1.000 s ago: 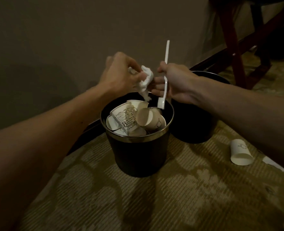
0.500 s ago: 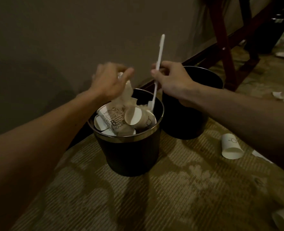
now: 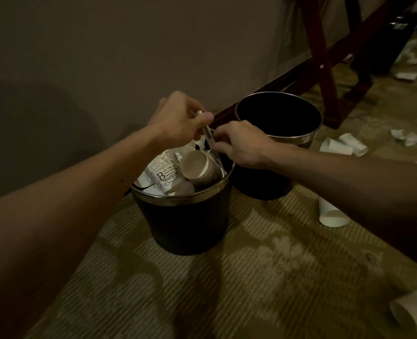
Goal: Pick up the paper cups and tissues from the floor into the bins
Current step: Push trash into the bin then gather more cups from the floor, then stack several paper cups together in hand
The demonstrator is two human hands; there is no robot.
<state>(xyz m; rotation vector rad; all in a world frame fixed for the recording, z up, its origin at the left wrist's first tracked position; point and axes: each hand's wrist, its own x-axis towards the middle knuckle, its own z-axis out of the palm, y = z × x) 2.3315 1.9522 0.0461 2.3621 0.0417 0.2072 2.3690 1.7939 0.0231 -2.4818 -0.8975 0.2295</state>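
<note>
The near black bin [image 3: 185, 226] holds several paper cups, among them a printed cup [image 3: 162, 167] and a plain one [image 3: 195, 167]. A crumpled tissue [image 3: 190, 146] lies in it under my hands. My left hand [image 3: 180, 118] grips the top end of a thin white stick [image 3: 208, 136] that slants down into the bin. My right hand [image 3: 241, 143] pinches the same stick lower down, just above the rim. Behind it stands a second black bin [image 3: 288, 139], dark inside.
Paper cups lie on the patterned carpet at the right [image 3: 332, 214], behind the far bin [image 3: 337, 147] and at the bottom right corner [image 3: 413, 311]. Crumpled tissues [image 3: 407, 137] lie further right. A dark wooden stand [image 3: 325, 69] rises by the wall.
The tissue has left my left hand and lies in the near bin. Both hands came down. The stick went lower into the bin, and my left hand took hold of its top.
</note>
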